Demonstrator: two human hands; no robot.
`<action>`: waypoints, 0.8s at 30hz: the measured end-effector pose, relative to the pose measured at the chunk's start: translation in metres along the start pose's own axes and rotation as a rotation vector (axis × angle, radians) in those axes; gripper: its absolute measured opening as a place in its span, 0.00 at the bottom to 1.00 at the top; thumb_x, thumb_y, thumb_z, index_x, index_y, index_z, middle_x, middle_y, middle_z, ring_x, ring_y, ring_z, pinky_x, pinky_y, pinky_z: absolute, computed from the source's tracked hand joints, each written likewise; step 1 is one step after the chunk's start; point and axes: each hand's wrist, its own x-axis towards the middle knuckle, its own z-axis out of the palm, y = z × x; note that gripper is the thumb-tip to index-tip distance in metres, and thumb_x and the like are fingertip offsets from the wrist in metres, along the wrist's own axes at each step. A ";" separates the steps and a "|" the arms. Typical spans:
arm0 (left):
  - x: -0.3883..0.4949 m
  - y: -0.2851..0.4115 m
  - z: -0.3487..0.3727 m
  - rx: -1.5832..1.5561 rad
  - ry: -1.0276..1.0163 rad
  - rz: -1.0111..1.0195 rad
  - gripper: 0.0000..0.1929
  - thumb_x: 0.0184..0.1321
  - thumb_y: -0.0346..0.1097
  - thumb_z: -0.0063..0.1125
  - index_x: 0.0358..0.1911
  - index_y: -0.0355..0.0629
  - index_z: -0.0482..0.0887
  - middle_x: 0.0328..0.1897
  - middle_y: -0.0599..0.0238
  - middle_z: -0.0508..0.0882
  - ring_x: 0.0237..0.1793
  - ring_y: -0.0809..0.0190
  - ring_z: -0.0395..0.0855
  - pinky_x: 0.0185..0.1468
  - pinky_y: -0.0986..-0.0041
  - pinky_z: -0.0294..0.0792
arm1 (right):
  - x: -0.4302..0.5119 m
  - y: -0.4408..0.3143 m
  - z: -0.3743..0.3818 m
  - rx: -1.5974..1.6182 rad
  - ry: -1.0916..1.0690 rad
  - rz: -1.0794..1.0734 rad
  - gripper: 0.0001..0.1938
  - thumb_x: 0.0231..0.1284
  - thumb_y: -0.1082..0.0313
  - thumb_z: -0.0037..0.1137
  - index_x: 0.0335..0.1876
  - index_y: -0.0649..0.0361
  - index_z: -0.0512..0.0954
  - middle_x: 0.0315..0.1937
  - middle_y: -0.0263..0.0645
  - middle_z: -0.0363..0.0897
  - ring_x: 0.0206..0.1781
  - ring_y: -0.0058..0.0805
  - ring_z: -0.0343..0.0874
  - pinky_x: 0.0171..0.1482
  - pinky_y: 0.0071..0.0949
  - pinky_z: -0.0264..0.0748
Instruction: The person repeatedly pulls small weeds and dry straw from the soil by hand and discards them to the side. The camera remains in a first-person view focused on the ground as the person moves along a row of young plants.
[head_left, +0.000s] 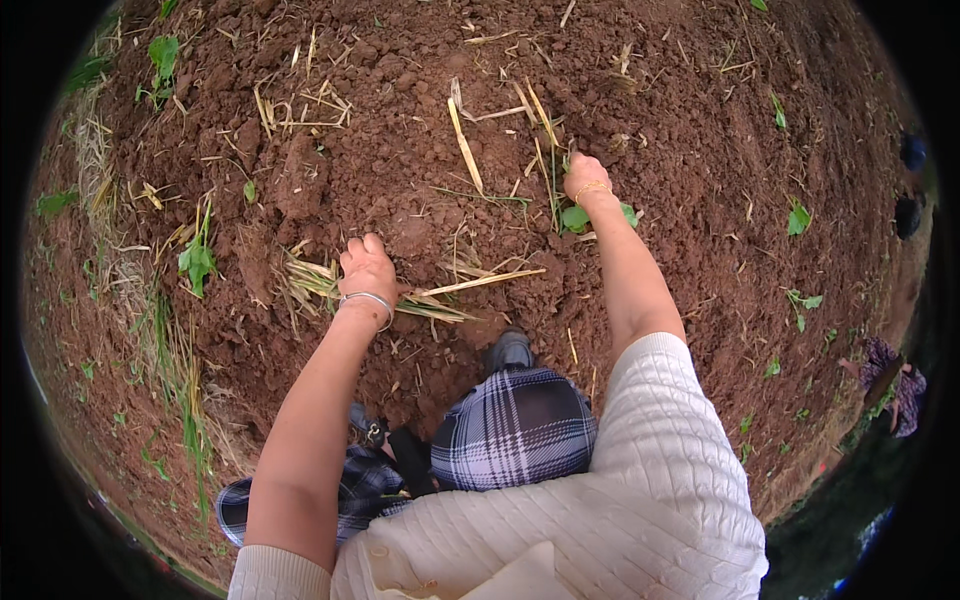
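My left hand (367, 268) is closed around a bundle of dry and green straw (311, 279), low over the reddish-brown soil. Stalk ends stick out on both sides of it. Further forward and to the right, my right hand (589, 176) reaches down to the soil with its fingers bunched. Its fingertips are partly hidden, and a bit of green shows beside them. Beneath that wrist lie the green leaves of a young plant (575, 219). Long thin stalks (553, 176) lie just left of this hand.
Loose straw (466, 146) lies scattered over the clods. A wilted leafy seedling (197, 259) lies at left, beside a strip of grass and straw (169, 352). More seedlings (799, 217) dot the right. My shoe (510, 350) stands close. Another person (892, 386) is at the far right edge.
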 end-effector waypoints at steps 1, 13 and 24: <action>0.002 0.003 -0.003 0.005 0.014 -0.014 0.41 0.36 0.46 0.78 0.50 0.41 0.61 0.55 0.54 0.65 0.58 0.47 0.67 0.49 0.55 0.75 | -0.004 0.005 -0.009 -0.043 0.018 -0.012 0.13 0.60 0.69 0.45 0.48 0.58 0.76 0.51 0.48 0.76 0.55 0.45 0.76 0.52 0.39 0.76; 0.014 0.005 0.000 -0.032 -0.013 -0.099 0.25 0.54 0.28 0.56 0.55 0.43 0.62 0.54 0.50 0.65 0.56 0.45 0.67 0.48 0.55 0.75 | 0.032 0.038 -0.010 0.117 -0.022 -0.126 0.18 0.61 0.54 0.52 0.45 0.62 0.79 0.42 0.50 0.80 0.48 0.48 0.78 0.52 0.40 0.73; 0.016 0.004 0.005 -0.005 0.037 -0.088 0.16 0.62 0.33 0.46 0.53 0.41 0.67 0.54 0.49 0.67 0.55 0.45 0.69 0.47 0.54 0.75 | 0.041 -0.007 -0.025 0.162 -0.099 0.233 0.14 0.57 0.69 0.49 0.48 0.64 0.78 0.51 0.53 0.77 0.55 0.46 0.77 0.54 0.38 0.75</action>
